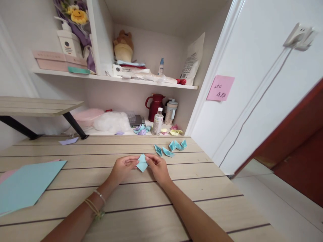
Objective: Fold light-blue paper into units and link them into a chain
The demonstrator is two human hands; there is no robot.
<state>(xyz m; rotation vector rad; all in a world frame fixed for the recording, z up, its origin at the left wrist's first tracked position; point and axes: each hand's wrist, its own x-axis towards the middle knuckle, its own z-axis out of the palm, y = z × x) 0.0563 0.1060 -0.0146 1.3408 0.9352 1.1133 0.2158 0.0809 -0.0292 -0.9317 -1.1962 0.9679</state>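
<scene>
A small folded piece of light blue paper (142, 164) is held just above the table, turned so that it looks like a diamond. My left hand (125, 167) pinches its left corner between thumb and fingers. On the other side, my right hand (158, 166) grips the upper right edge, thumb on the near face. Just beyond my right hand lie several folded blue paper boats (168, 152) in a loose group. Fingertips behind the paper are partly hidden.
Blue and pink paper sheets (30, 185) lie at the left. A purple paper boat (69, 141) sits by the riser leg (75, 125). A bottle (157, 121), a red jug (155, 107) and more folded papers (142, 129) stand along the back.
</scene>
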